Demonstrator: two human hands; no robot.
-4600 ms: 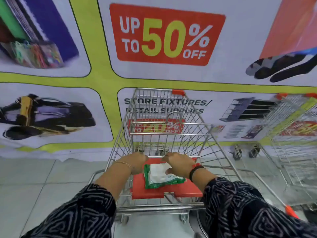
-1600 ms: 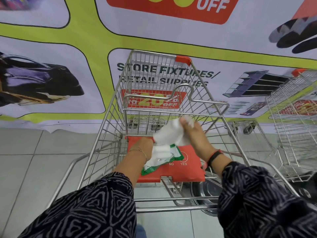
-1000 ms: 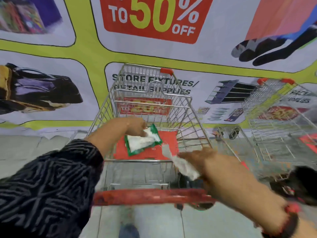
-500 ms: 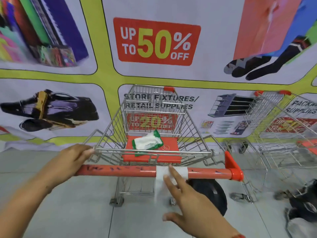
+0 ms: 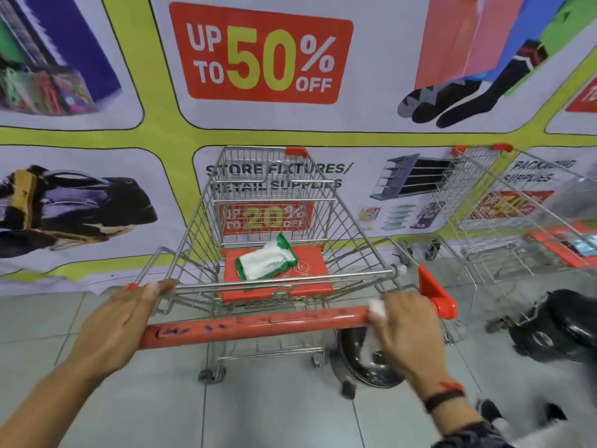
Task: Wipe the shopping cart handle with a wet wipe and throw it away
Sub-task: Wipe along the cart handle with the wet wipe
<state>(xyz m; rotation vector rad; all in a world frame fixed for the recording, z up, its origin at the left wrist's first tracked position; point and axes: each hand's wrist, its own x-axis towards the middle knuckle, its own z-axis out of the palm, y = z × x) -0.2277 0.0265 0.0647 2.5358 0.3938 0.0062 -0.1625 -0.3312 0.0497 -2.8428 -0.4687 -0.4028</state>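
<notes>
Right hand (image 5: pixel 403 331) closed over the right end of the red cart handle (image 5: pixel 255 324), fingers pressing a white wet wipe (image 5: pixel 376 307) against the bar. Left hand (image 5: pixel 119 321) grips the handle's left end, fingers curled around it. Handle centre bare between the hands. Beyond, a green wipes pack (image 5: pixel 266 261) lies on the red child seat (image 5: pixel 310 266). Second cart (image 5: pixel 504 208) close at right. Grey tiled floor (image 5: pixel 271 412); printed sale banner (image 5: pixel 261 53) behind.
</notes>
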